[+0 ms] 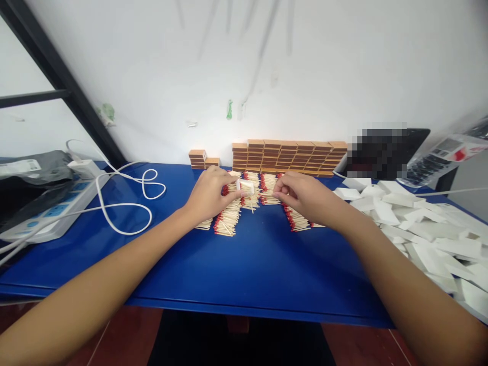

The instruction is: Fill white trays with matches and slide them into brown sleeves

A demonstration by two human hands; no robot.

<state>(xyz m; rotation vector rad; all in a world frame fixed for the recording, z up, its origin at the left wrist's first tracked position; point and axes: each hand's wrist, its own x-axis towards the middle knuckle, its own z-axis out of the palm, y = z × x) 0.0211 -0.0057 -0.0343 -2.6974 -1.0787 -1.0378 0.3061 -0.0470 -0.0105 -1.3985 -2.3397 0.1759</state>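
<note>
My left hand (pixel 211 195) is closed on a small white matchbox tray (pixel 246 186), held just above rows of red-tipped matches (pixel 229 221) on the blue table (pixel 251 264). A few centimetres to the tray's right, my right hand (pixel 301 195) rests on the matches with its fingers pinched on several matches (pixel 267 193). More matches (pixel 295 219) lie under my right hand.
Brown matchbox sleeves (pixel 290 155) are stacked against the wall, with a smaller stack (pixel 202 158) to their left. A heap of white trays (pixel 423 229) covers the table's right side. A power strip (pixel 57 211) and white cable (pixel 125 203) lie at the left.
</note>
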